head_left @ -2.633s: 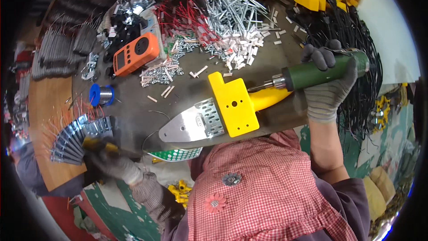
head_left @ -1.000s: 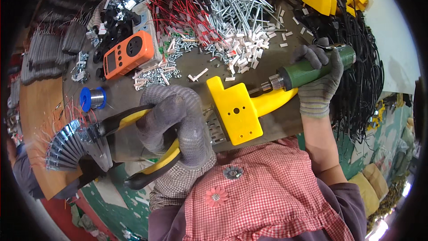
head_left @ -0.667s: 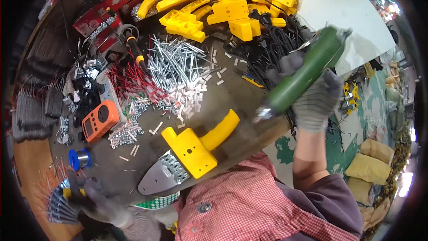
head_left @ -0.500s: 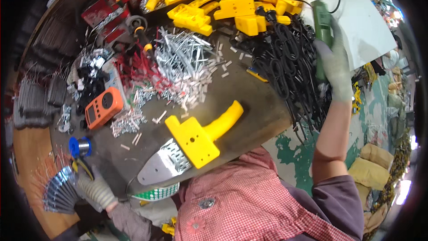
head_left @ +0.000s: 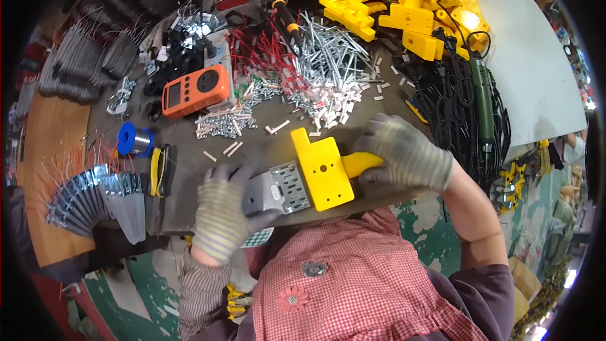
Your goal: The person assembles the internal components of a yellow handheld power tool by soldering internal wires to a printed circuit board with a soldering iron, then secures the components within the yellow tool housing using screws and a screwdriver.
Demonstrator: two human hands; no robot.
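In front of me lies a yellow plastic handle shell (head_left: 324, 173) joined to a grey metal plate (head_left: 287, 188) with slots at its wide end. My right hand (head_left: 407, 151), in a striped work glove, is wrapped round the yellow grip. At the plate's narrow end, the gloved fingers of my left hand (head_left: 222, 215) close over the metal, slightly blurred. Yellow-and-black pliers (head_left: 157, 170) rest left of that hand. A green electric screwdriver (head_left: 483, 104) lies on the bundled black cords (head_left: 442, 101) at the right.
An orange multimeter (head_left: 196, 91) stands at the back left, beside loose screws and white sleeves (head_left: 334, 102). A blue solder spool (head_left: 134, 140) and fanned metal plates (head_left: 82, 205) are at the left. Yellow shells (head_left: 410, 19) pile up at the back, beside a white board (head_left: 536, 69).
My right hand has let go of the green screwdriver and taken the yellow grip. My left hand has left the pliers and moved right onto the metal plate. The view has shifted.
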